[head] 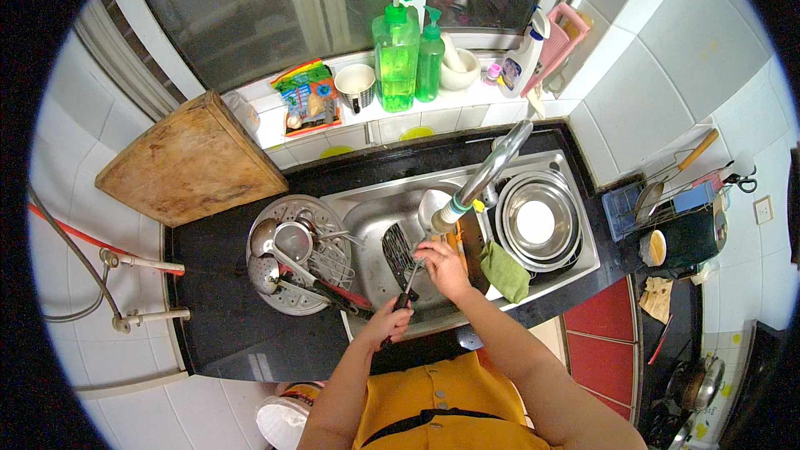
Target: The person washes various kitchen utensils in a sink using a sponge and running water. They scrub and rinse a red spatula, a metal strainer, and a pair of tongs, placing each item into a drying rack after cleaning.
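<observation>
My left hand (392, 324) is closed around the black handle of a kitchen utensil (411, 277) with a thin metal shaft. The fingers of my right hand (445, 267) pinch this utensil's far end, just below the faucet (484, 175); they hide its head. Under my hands is the stainless steel sink basin (369, 231). A black slotted turner (397, 247) lies inside it, left of my right fingers. Behind them, a pale, rounded utensil head (431, 205) rests near the faucet's mouth. Orange-handled items (460, 240) are partly covered by my right hand.
Left of the sink, a round perforated metal tray (300, 303) holds ladles and strainers. A thick wooden chopping board (194, 162) leans behind it. Nested steel bowls (562, 212) fill the right basin, beside a green cloth (505, 272). Green pump bottles (395, 62) stand on the sill.
</observation>
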The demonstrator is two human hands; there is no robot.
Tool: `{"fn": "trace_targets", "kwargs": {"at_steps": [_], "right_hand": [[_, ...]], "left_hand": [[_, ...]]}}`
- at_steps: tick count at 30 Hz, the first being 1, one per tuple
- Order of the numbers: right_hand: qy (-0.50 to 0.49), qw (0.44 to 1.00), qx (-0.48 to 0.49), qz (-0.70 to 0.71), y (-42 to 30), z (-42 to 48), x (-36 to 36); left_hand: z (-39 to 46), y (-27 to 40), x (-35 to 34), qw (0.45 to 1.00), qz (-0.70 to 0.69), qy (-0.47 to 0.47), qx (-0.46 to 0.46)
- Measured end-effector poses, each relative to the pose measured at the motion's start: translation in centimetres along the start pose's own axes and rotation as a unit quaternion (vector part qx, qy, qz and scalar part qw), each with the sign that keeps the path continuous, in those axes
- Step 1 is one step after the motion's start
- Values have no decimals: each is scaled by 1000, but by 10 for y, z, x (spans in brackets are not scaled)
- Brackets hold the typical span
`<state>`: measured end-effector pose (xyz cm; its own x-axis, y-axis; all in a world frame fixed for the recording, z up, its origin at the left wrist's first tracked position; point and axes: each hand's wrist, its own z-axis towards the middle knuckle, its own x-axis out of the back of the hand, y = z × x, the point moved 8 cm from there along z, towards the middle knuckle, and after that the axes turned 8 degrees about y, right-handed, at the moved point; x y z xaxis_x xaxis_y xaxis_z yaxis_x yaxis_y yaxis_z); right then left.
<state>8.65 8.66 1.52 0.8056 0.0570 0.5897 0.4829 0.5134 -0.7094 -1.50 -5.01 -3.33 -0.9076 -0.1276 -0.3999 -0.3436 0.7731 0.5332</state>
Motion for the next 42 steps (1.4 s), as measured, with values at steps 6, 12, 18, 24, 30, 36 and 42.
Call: {"fn": "trace_targets", "kwargs": {"at_steps": [6,12,18,24,30,36,42], "right_hand": [[24,987,-64,-146,44,21,13],[90,978,-71,-174,51,35,30],[49,990,-37,-126,39,20,6],[31,999,-3,-15,5,-8,-3],[-25,995,-7,92,-25,-34,-16],[-77,975,-86,192,-23,-45,-25],[-107,978,-50,170,-17,-40,-20]], "left_hand": [[-2,-10,-2,1000,12,-14,-1],[-8,-12,-1,1000,19,-19,-3],[-8,-9,-4,1000,19,-16,2],[-3,-6,-1,999,29,6,-28],[8,-7,5,999,28,40,-11],[21,-2,12,993,27,84,-72],[29,-9,27,967,108,188,-135]]}}
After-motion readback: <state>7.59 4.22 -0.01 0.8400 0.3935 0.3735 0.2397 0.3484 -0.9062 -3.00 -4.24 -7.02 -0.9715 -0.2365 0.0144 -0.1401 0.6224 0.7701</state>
